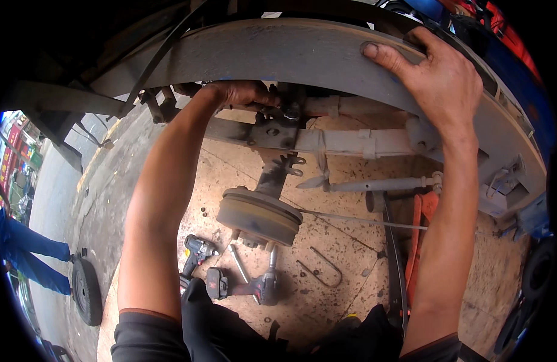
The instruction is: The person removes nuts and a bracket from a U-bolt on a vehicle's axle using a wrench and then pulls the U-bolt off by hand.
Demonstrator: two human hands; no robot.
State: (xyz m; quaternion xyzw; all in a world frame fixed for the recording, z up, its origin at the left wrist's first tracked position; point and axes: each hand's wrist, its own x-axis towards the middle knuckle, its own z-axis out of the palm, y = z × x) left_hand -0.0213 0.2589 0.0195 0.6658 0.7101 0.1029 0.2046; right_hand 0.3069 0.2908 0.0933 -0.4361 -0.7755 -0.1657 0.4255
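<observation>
My right hand (444, 81) grips the upper edge of a long grey chassis rail (290, 51), its thumb on the near face and its other fingers over the far side. My left hand (245, 93) reaches beneath the rail with curled fingers, beside a bolt end (292, 111) above a dark clamp plate (272, 134). Shadow hides what those fingers hold, if anything. The plate lies on a leaf spring (345, 142). Below it, an axle end carries a rusty brake drum (257, 214).
On the stained floor lie two cordless impact wrenches (197, 250) (266, 288), a metal bar (239, 263) and a U-bolt (323, 274). A shock absorber (375, 184) runs beside an orange-red stand (418, 223). At left are a tyre (86, 291) and a person in blue trousers (34, 250).
</observation>
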